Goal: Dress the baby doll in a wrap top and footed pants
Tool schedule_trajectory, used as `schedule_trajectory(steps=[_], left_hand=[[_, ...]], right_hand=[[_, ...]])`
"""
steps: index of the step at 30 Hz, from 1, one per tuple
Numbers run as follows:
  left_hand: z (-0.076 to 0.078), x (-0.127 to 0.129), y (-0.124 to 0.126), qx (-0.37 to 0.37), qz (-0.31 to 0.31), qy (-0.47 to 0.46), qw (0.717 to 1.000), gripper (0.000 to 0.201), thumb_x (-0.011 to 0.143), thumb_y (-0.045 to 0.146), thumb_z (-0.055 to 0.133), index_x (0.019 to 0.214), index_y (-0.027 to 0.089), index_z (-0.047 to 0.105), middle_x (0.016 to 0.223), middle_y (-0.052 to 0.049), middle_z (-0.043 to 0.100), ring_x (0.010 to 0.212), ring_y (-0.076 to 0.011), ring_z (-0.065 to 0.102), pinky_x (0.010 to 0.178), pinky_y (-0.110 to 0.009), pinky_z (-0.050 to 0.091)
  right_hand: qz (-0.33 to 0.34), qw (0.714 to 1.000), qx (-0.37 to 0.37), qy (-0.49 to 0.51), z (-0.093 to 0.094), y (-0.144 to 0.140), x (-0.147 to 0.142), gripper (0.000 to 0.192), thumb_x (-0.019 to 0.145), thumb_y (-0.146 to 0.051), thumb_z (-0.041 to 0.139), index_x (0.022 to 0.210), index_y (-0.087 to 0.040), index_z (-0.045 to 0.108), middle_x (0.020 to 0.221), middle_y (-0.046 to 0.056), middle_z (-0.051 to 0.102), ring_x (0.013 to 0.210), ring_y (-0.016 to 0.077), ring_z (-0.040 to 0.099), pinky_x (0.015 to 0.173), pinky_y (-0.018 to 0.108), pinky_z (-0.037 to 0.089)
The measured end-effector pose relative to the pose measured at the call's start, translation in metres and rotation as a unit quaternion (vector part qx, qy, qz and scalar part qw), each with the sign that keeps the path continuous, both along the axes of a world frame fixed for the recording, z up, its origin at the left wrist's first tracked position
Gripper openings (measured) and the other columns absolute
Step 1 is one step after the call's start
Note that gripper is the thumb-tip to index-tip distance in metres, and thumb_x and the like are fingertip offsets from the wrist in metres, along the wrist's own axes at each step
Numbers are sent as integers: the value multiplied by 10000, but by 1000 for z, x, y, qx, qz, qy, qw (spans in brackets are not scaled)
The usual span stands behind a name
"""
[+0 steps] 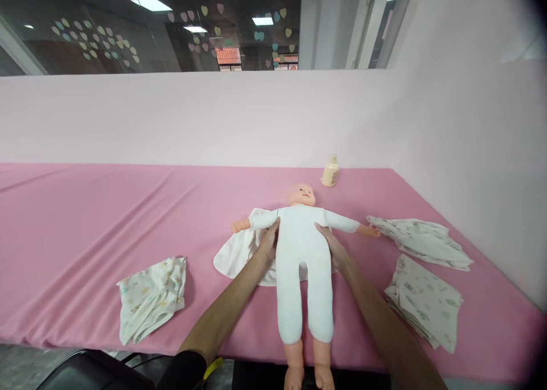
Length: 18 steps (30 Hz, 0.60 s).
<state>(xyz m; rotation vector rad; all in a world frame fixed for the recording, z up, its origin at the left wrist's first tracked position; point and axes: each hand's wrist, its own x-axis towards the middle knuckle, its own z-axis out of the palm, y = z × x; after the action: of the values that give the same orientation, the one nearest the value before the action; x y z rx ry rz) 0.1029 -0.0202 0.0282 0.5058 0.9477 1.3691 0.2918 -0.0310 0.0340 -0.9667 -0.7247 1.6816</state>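
Note:
A baby doll (301,247) with a white cloth body lies face up, arms spread, its bare feet reaching past the table's near edge. My left hand (269,241) grips the doll's side just under its arm, on the left. On the opposite side, my right hand (333,245) holds it below the other arm, thumb on the front of the torso. The remaining fingers of both hands are partly hidden behind the body. Beneath the doll a white cloth (237,253) is spread out, partly covered by it and by my left forearm.
On the pink sheet (106,219) lies a folded printed cloth (152,299) at left. Two more printed cloths, one rumpled (423,241) and one folded (425,302), lie at right. A cream pump bottle (330,172) stands by the back wall (192,119). A black chair (94,373) is at lower left.

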Motion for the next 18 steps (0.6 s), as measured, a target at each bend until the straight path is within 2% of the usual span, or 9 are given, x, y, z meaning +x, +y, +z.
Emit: schedule_trajectory(steps=[2, 7, 13, 16, 18], left_hand=[[-5, 1, 3, -1, 23, 2, 1000, 453, 684, 382, 827, 1013, 125, 652, 856, -113, 750, 866, -265, 713, 786, -357, 566], [-12, -1, 7, 6, 36, -20, 999, 412, 670, 348, 838, 974, 134, 661, 881, -100, 753, 865, -250, 716, 808, -361, 573], [-13, -11, 11, 4, -8, -66, 998, 312, 713, 260, 805, 966, 144, 664, 920, -96, 745, 914, -237, 704, 861, -355, 566], [-14, -15, 14, -15, -1, -71, 997, 239, 746, 236, 776, 932, 147, 655, 878, -91, 733, 876, -217, 702, 852, -341, 572], [-16, -18, 15, -28, 5, -71, 997, 200, 757, 204, 761, 911, 148, 646, 841, -79, 720, 844, -198, 700, 858, -328, 571]], right_hand=[[13, 1000, -4, -4, -3, 1, 2, 576, 818, -439, 713, 1310, -198, 535, 1179, 96, 683, 1034, 217, 674, 875, 310, 567], [17, 1000, -1, -26, -5, 2, 3, 555, 828, -452, 704, 1295, -193, 551, 1172, 90, 680, 1025, 205, 667, 831, 275, 563], [7, 997, 21, -71, -1, 0, -3, 582, 834, -485, 679, 1327, -208, 542, 1156, 90, 687, 976, 214, 674, 795, 291, 574], [23, 992, 49, -111, 1, -5, -4, 540, 834, -528, 649, 1252, -190, 605, 1117, 100, 697, 952, 224, 674, 812, 313, 570], [23, 980, 71, -184, 3, -8, -3, 525, 831, -574, 617, 1148, -158, 665, 1038, 119, 713, 908, 240, 680, 793, 322, 569]])
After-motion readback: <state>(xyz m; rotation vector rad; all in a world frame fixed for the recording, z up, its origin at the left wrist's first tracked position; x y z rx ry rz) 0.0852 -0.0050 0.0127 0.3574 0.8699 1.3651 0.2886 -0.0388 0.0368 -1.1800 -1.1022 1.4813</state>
